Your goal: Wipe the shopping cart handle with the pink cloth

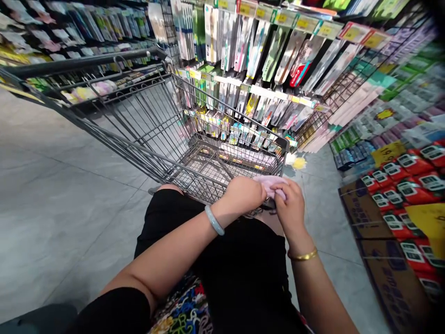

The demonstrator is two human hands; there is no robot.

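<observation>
My left hand (244,195) and my right hand (291,208) meet just in front of my lap, both closed on a small pale pink packet (272,184). A grey-green bangle sits on my left wrist and a gold bracelet on my right. The hands hover at the near corner of a grey wire shopping cart (163,134), which tilts away to the upper left. What the packet contains is too small to make out.
Shelves of hanging toothbrush packs (264,51) fill the wall ahead. Cardboard cases with red boxes (406,185) stand on the floor at right. Grey tiled floor (52,199) spreads to the left. A yellow-white scrap (298,162) lies on the floor past the cart.
</observation>
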